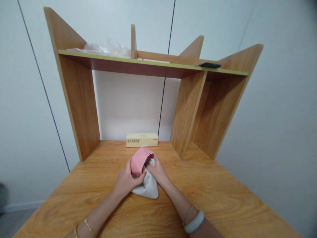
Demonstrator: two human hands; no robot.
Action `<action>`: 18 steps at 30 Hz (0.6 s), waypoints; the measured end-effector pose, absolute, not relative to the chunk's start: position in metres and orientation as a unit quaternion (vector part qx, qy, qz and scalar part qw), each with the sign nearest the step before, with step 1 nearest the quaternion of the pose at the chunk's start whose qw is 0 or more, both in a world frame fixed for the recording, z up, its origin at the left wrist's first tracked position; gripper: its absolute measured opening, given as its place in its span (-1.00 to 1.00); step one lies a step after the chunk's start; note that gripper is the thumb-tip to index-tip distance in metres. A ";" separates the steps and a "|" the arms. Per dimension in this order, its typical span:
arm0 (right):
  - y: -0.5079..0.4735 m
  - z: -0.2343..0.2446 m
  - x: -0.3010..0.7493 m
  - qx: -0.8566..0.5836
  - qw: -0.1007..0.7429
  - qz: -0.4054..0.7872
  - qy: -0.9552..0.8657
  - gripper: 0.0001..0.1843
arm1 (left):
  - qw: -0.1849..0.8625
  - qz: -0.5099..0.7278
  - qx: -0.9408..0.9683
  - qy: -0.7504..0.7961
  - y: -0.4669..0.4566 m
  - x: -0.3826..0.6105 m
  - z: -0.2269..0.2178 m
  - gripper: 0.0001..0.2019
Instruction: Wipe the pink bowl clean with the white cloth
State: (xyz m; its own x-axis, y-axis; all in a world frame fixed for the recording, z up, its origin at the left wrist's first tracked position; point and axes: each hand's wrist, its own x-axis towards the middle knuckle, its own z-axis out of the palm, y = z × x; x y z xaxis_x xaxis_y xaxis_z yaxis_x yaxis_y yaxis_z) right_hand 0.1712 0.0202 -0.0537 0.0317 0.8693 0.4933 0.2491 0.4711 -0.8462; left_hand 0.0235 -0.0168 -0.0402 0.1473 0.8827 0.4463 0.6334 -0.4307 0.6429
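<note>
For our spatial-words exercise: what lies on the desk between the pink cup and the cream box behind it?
Nothing: the head view shows only bare desk between the pink cup and the cream box.

I see wood surface (223,198), pale box (142,139) at back by wall, grey cloth (148,189) resting mid-surface. Shelf (148,64) above carries crumpled plastic (106,49), dark flat object (209,65).

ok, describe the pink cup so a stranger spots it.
Start at the wooden desk; mid-desktop, in front of the cream box, the left hand holds the cup tipped. It is the only pink thing, against the pale cloth in the right hand.
</note>
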 end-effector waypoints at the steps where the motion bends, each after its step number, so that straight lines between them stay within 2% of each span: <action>1: 0.019 -0.053 0.172 -0.462 0.555 0.260 -0.641 -0.53 | 0.137 0.400 0.741 0.522 -0.017 0.023 -0.039 -0.34; 6: 0.013 -0.045 0.181 -0.613 0.436 0.149 -0.642 -0.18 | 0.075 0.331 0.763 0.550 -0.022 0.024 -0.030 -0.24; 9: 0.007 -0.038 0.185 -0.656 0.362 0.060 -0.660 -0.19 | 0.065 0.294 0.769 0.564 -0.024 0.024 -0.026 -0.23; 12: 0.003 -0.033 0.187 -0.638 0.348 -0.004 -0.687 -0.24 | 0.068 0.293 0.775 0.556 -0.024 0.022 -0.024 -0.24; 14: 0.003 -0.034 0.187 -0.614 0.352 -0.006 -0.707 -0.25 | 0.078 0.304 0.781 0.541 -0.023 0.020 -0.025 -0.24; 18: 0.009 -0.045 0.188 -0.593 0.364 0.069 -0.714 -0.30 | 0.106 0.326 0.782 0.521 -0.020 0.015 -0.026 -0.24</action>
State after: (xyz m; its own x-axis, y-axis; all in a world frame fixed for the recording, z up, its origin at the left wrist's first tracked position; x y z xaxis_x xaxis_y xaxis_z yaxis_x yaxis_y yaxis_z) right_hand 0.1878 0.0090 -0.0454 -0.0304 0.8985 0.4380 0.7976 0.2859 -0.5311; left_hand 0.0150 -0.0204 -0.0264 0.2452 0.8832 0.3998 0.7451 -0.4355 0.5052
